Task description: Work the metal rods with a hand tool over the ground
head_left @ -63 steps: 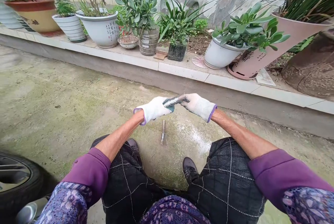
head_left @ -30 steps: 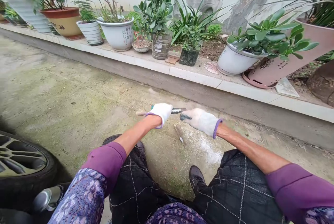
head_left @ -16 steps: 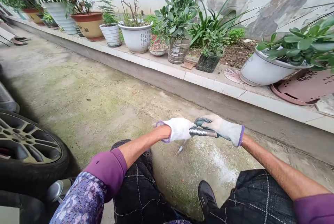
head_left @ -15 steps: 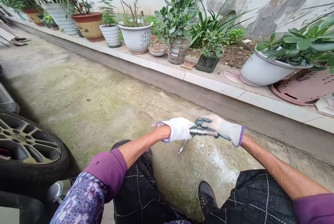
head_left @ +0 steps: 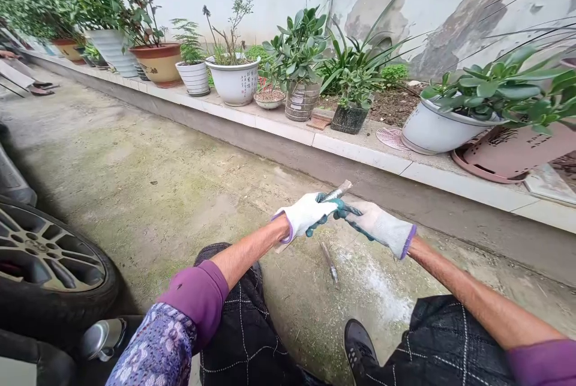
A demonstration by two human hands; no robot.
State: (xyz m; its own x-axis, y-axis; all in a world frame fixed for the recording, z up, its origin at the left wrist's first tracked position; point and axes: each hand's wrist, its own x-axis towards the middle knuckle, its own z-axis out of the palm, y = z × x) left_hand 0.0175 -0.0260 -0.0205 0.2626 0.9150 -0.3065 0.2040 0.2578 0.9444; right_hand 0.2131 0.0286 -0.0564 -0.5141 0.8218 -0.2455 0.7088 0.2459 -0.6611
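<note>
Head view — left hand (head_left: 306, 216) fingers clasp a metal tool (head_left: 335, 193); right hand (head_left: 380, 227) grip unclear — wide floor (head_left: 157, 182) below, ledge (head_left: 360, 156) beyond.

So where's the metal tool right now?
The metal tool is mid-frame in the head view, gripped in the left hand, tip tilted up toward the plant ledge, right hand just beside it.

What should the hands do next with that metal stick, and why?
Probably close the right hand around the stick's metal end. The left hand grips the stick, tilted up, and the right fingers sit just beside it, seemingly without a firm hold, so the tip pokes out free.
</note>
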